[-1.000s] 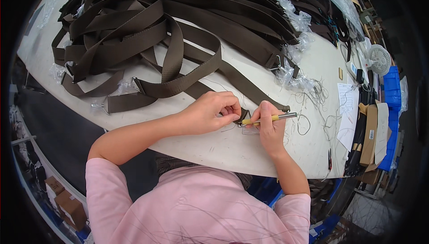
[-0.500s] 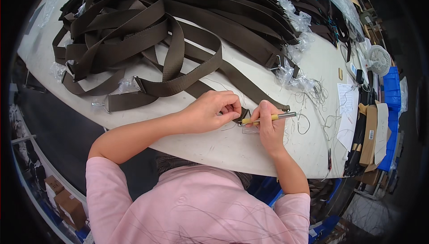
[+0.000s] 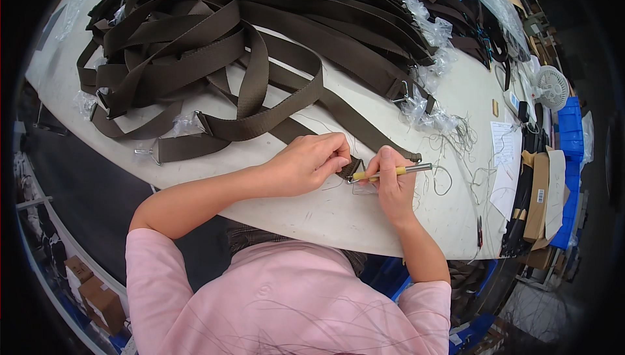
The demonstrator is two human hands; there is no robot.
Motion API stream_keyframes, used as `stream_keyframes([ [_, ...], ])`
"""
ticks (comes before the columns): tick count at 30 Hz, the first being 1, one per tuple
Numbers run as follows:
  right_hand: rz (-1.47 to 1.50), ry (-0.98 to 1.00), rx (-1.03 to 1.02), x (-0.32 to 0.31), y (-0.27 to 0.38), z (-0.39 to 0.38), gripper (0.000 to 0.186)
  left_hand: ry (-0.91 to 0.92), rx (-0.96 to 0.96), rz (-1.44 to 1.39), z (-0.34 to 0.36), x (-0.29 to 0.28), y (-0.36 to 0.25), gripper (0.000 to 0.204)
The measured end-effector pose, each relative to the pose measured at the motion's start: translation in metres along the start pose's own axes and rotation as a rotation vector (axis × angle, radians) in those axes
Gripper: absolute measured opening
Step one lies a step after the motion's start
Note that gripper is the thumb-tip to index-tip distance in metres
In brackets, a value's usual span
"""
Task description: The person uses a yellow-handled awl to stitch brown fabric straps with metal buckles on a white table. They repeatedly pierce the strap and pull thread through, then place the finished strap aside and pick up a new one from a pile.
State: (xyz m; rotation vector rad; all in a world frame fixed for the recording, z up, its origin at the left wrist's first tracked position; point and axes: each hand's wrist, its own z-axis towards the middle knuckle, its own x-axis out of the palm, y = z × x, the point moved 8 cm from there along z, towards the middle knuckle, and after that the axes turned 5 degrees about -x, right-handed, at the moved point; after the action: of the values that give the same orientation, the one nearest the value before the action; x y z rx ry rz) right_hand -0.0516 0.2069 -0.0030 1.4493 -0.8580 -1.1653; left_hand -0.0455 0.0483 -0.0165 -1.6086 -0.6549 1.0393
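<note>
The dark brown webbing strap (image 3: 284, 130) runs under my left hand (image 3: 306, 165), and its end with a metal buckle (image 3: 352, 169) lies just past my fingertips. My left fingers are closed in a pinch over the strap; whatever they hold is hidden. Between the fingers and thumb of my right hand (image 3: 392, 182) is a slim pen-like tool with a yellow body and a silver end (image 3: 416, 168). Its yellow tip touches or nearly touches the buckle. A small piece of clear plastic (image 3: 364, 188) shows beneath the tool.
A large heap of brown straps (image 3: 176, 36) covers the far left of the white table (image 3: 312, 218). Crumpled clear plastic (image 3: 426, 114) and loose threads (image 3: 459, 137) lie to the right. Small snips (image 3: 480, 231) rest near the right edge. Beyond are papers (image 3: 504, 153), a fan (image 3: 552, 88) and cardboard (image 3: 543, 199).
My left hand has shifted slightly and its fingers have curled in, leaving more of the strap's end in sight. The right hand and its pen-like tool have hardly moved.
</note>
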Motion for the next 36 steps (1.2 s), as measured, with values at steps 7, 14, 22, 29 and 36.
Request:
stream_keyframes([
  [7,-0.025,0.019,0.007,0.002,0.001,0.001,0.050,-0.006,0.014,-0.001,-0.001,0.000,-0.001,0.010],
  [14,-0.026,0.024,-0.009,0.003,0.001,0.001,0.050,-0.021,0.012,-0.043,0.000,0.000,0.001,0.011],
  [22,-0.008,-0.053,-0.104,-0.013,0.010,0.002,0.051,-0.102,-0.071,-0.231,-0.001,-0.009,0.001,0.010],
  [29,0.198,-0.188,-0.117,-0.034,0.016,0.012,0.054,-0.060,-0.091,-0.116,-0.007,-0.016,-0.003,0.018],
  [36,0.171,-0.051,0.073,-0.010,-0.014,0.007,0.056,-0.042,-0.195,0.251,0.007,-0.009,-0.014,0.025],
])
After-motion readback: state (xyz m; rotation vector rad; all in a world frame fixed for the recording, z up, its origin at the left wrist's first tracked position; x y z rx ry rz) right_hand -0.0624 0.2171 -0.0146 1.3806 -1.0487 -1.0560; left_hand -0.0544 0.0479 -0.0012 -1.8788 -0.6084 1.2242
